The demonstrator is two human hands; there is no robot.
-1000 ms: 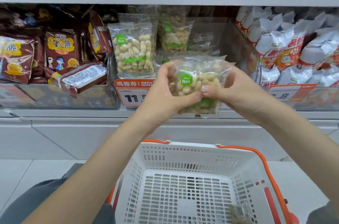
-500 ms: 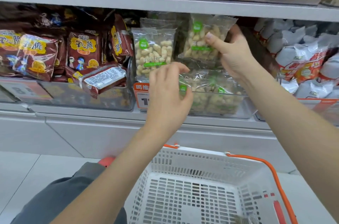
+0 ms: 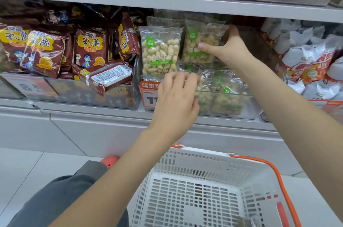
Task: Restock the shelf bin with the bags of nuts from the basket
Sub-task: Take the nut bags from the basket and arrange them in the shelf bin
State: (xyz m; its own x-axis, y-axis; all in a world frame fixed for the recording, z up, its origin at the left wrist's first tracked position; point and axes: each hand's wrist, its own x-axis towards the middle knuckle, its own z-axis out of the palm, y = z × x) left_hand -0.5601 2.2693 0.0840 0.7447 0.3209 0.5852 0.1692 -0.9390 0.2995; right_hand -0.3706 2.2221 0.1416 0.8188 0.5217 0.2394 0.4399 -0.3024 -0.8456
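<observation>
Nearest, a white basket point(image 3: 207, 186) with orange handle, nearly emptied; only a small blurred thing at its bottom right corner, perhaps a last bag, too unclear to tell. Above it, the left hand point(image 3: 176, 100), fingers bent at the front edge of the clear shelf bin point(image 3: 232, 104), seeming to pinch the top of a lying bag of nuts point(image 3: 222, 93), though the contact not fully visible. Further in, the right hand point(image 3: 228, 48), thumb on the front and fingers behind, gripping an upright bag point(image 3: 202, 44) just beside another standing bag point(image 3: 159, 52) at the bin's back. Risk, as a judgement: slippery film, so the upright bag likely to tip forward once released, with no support in front; also a push from the left hand could knock the standing neighbour.
</observation>
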